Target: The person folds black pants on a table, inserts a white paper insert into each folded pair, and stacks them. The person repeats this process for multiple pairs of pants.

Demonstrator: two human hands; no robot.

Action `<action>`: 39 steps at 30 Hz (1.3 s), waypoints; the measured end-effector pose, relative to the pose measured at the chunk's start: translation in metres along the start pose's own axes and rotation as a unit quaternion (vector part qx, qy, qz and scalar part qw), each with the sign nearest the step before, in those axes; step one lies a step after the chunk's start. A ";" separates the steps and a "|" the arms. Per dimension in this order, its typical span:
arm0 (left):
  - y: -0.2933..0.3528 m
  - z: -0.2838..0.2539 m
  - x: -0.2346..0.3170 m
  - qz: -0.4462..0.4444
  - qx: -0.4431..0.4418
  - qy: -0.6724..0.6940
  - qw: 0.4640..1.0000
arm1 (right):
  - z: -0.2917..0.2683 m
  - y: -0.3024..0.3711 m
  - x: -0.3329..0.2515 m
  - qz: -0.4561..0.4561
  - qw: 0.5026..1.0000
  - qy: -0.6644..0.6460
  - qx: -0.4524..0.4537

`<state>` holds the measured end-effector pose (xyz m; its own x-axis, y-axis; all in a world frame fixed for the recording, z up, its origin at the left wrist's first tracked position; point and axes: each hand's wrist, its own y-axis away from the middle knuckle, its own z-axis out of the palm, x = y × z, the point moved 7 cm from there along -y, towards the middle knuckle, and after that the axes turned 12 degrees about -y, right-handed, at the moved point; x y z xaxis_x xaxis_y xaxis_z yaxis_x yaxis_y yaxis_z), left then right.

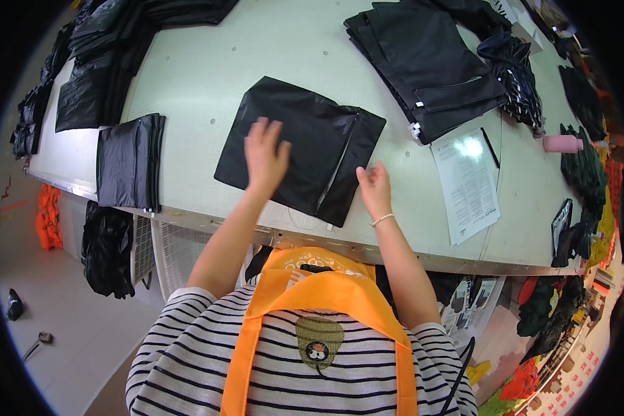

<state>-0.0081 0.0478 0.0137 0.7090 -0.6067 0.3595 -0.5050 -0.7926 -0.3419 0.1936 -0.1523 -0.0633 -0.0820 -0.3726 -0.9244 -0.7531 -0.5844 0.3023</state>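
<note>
A black fabric zip pouch [295, 132] lies flat on the pale table in front of me, with its zipper [338, 163] running along the right side. My left hand [263, 156] is over the pouch's left half, its fingers spread and holding nothing; whether the palm presses on the fabric I cannot tell. At the pouch's right edge is my right hand [375, 188], thumb and fingers apart, with nothing visible between them. A small white tag [330, 227] sticks out at the pouch's near edge.
Stacked black pouches [423, 66] lie at the far right, beside a dark bundle [509, 73]. Printed sheets [466, 186] and a black pen [490, 148] are to my right, with a pink bottle [563, 143] beyond. Folded black pieces [130, 163] stand at the left edge.
</note>
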 end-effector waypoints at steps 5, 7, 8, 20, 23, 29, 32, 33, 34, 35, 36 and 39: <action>-0.025 0.018 -0.101 -0.203 -0.081 -0.077 0.973 | 0.026 -0.003 -0.024 0.048 0.998 0.030 -0.022; -0.039 0.027 -0.107 -0.263 -0.177 -0.032 0.948 | 0.029 -0.015 -0.019 -0.053 0.996 0.072 0.015; -0.041 0.031 -0.113 -0.299 -0.221 -0.010 0.928 | 0.034 -0.015 -0.037 -0.085 0.994 0.064 0.016; -0.141 -0.010 -0.106 -0.258 -0.032 0.347 0.901 | -0.132 -0.171 -0.211 -0.207 0.931 -0.190 0.233; -0.202 0.027 -0.056 -0.198 -0.102 0.338 0.915 | -0.169 -0.215 -0.184 -0.163 0.948 -0.021 0.272; -0.338 0.130 0.035 -0.133 -0.243 0.249 0.928 | -0.201 -0.214 -0.140 -0.043 0.901 0.246 0.356; -0.394 0.195 0.066 -0.113 -0.295 0.205 0.926 | -0.190 -0.212 -0.100 0.116 0.958 -0.181 0.190; -0.406 0.216 0.078 -0.115 -0.351 0.198 0.908 | -0.182 -0.211 -0.101 0.128 0.945 -0.240 0.181; -0.405 0.237 0.094 -0.117 -0.414 0.195 0.881 | -0.181 -0.207 -0.098 0.145 0.928 -0.292 0.178; -0.409 0.250 0.104 -0.145 -0.435 0.231 0.858 | -0.182 -0.216 -0.091 0.143 0.938 -0.271 0.160; -0.410 0.259 0.111 -0.139 -0.454 0.248 0.845 | -0.183 -0.224 -0.092 0.133 0.940 -0.271 0.160; -0.398 0.272 0.117 -0.160 -0.546 0.321 0.757 | -0.188 -0.250 -0.082 0.124 0.942 -0.271 0.152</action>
<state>0.4096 0.3083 -0.0445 0.6725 0.0002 0.7401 -0.7125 -0.2703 0.6475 0.5109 -0.1116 -0.0195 -0.5398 0.0009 -0.8418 -0.8119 -0.2644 0.5204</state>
